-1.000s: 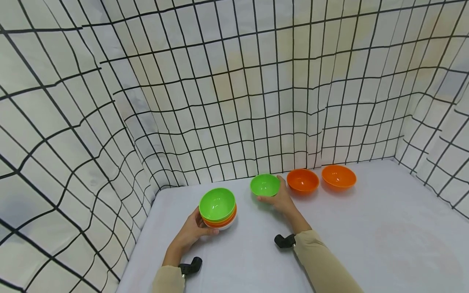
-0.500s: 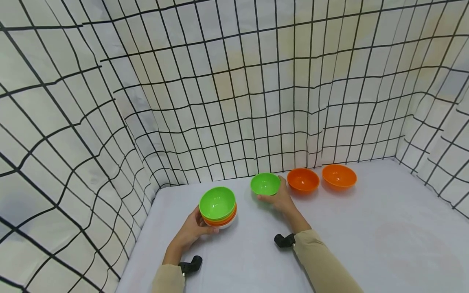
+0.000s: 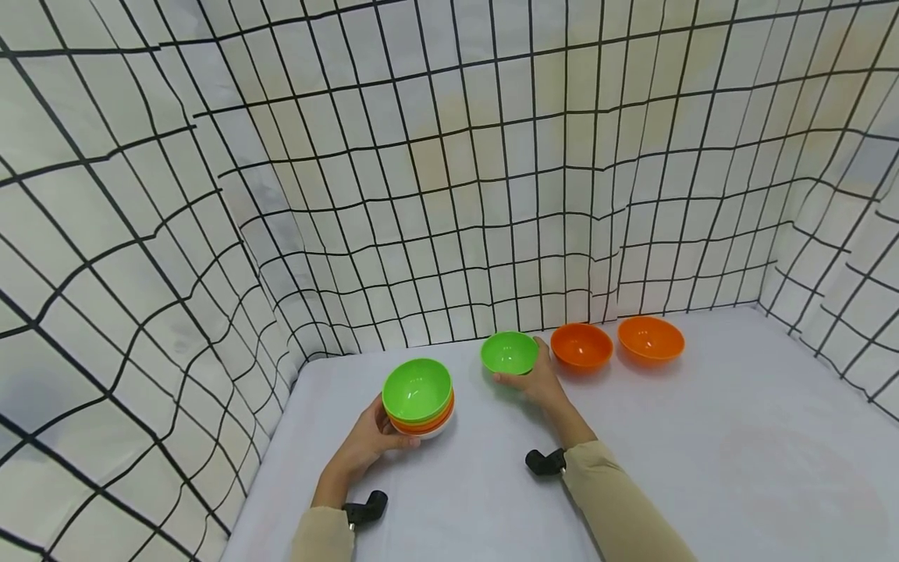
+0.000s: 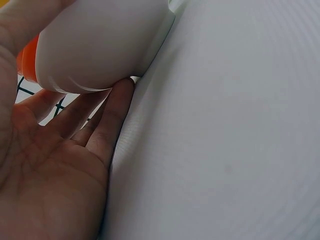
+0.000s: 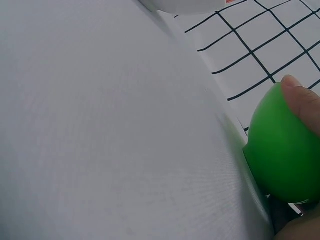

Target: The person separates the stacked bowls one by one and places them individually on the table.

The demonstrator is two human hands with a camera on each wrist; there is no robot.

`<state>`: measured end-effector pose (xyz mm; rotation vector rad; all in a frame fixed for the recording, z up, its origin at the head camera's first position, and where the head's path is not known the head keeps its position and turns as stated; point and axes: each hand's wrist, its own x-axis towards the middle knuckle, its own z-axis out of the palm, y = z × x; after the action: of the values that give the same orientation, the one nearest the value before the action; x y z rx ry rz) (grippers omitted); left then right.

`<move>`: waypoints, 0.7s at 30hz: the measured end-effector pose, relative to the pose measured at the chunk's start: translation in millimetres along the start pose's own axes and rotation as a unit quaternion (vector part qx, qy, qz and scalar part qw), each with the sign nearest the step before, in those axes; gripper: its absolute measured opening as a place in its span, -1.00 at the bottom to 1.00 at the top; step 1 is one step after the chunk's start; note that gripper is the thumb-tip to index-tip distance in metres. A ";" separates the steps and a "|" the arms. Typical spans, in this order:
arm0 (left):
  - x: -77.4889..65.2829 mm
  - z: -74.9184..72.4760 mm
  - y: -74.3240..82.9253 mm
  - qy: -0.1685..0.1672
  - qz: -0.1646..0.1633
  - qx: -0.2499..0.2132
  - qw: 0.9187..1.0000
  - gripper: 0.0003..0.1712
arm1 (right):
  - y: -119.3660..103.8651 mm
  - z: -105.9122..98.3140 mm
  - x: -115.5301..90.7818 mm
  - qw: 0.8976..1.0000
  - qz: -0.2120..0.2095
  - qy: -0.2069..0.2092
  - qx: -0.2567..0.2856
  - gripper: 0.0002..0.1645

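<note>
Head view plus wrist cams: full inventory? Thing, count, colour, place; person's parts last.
bowl stack: 1, green, yellow, orange and white, leftmost
green bowl: 1, green, right of the stack
orange bowls: 2, orange, right of the green bowl
table surface: 1, white, under the bowls
backdrop: sheet count unclear, white with black grid lines, rear and both sides
wrist devices: 2, black, one per wrist
sleeves: 2, beige, one per forearm
left hand: 1, gripping the stack
right hand: 1, gripping the green bowl
</note>
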<state>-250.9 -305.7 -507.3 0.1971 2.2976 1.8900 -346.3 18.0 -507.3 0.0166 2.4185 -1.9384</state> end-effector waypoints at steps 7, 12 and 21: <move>-0.2 0.4 -0.7 0.003 0.000 0.002 1.000 0.24 | 0.8 0.3 -1.2 1.000 0.001 0.000 -0.001 0.48; -0.2 0.5 -1.0 0.003 -0.001 0.008 1.000 0.23 | 1.1 0.8 -0.7 1.000 0.002 0.001 0.003 0.48; 0.1 0.9 -0.6 0.005 -0.003 0.009 1.000 0.23 | 0.9 0.2 -0.4 1.000 -0.005 0.004 0.016 0.50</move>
<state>-250.8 -305.0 -508.0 0.1839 2.3200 1.8730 -345.8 17.9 -508.2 0.0127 2.3975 -1.9838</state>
